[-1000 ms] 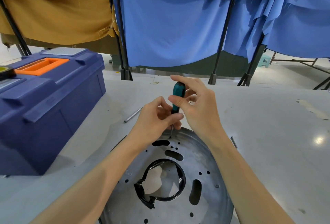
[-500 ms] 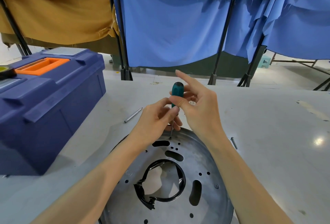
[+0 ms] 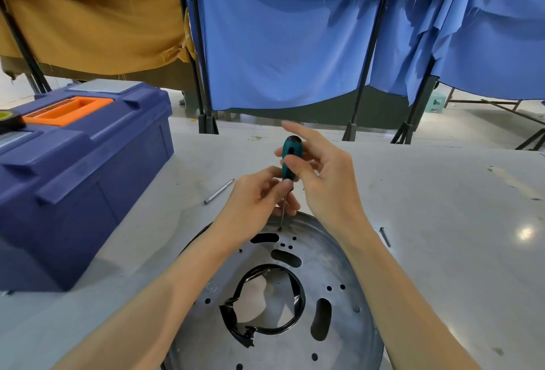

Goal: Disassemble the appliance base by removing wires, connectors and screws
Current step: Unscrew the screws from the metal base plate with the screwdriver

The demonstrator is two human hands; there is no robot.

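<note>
A round grey metal appliance base (image 3: 339, 269) with holes and slots lies on the table in front of me. A black wire ring (image 3: 283, 331) runs around its central opening. A screwdriver with a teal handle (image 3: 290, 160) stands upright, its tip at a small hole near the base's far rim. My right hand (image 3: 327, 180) pinches the handle between thumb and fingers, index finger stretched out. My left hand (image 3: 253, 201) pinches the thin shaft just below the handle.
A dark blue toolbox (image 3: 73, 175) with an orange handle stands at the left. A loose metal bit (image 3: 218, 191) lies on the table beyond my left hand. A screw (image 3: 385, 237) lies right of the base. Blue and mustard cloths hang behind.
My right hand's fingers have shifted round the teal handle, with the index finger now stretched out. The screwdriver stays upright at the same hole. My left hand keeps its pinch on the shaft.
</note>
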